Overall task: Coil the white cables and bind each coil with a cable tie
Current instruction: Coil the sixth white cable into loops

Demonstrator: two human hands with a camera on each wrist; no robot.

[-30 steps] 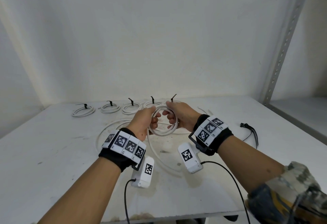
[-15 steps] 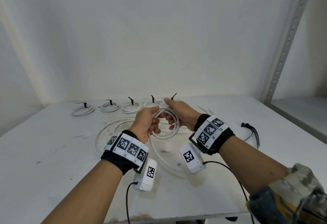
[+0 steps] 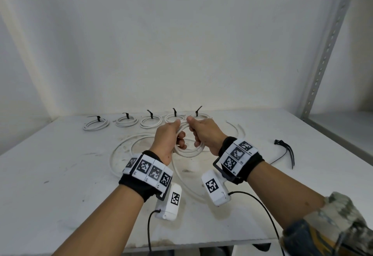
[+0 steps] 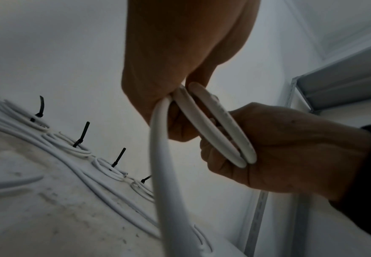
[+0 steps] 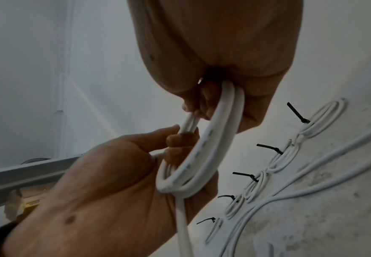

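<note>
A small coil of white cable [image 3: 189,151] hangs above the table between both hands. My left hand [image 3: 175,134] grips its left side with fingers curled through the loop, and my right hand [image 3: 198,132] grips the right side; thumbs nearly meet at the top. In the left wrist view the left hand [image 4: 180,90] pinches the coil [image 4: 215,127] while the right hand [image 4: 274,153] clasps its far end. The right wrist view has the coil [image 5: 211,147] running from the right hand [image 5: 215,90] to the left hand [image 5: 114,182]. The uncoiled tail [image 3: 179,179] drops to the table and loops left [image 3: 121,150].
Several bound coils with black ties [image 3: 150,121] line the back of the white table [image 3: 60,175]. A bundle of black cable ties [image 3: 286,148] lies at the right. Loose white cable pieces [image 3: 237,129] lie behind my right hand. A metal shelf upright [image 3: 323,63] stands at the right.
Both hands have shifted from the coil's sides toward its top, so the thumbs now come together there. The coil sits slightly farther back and hangs lower below the hands.
</note>
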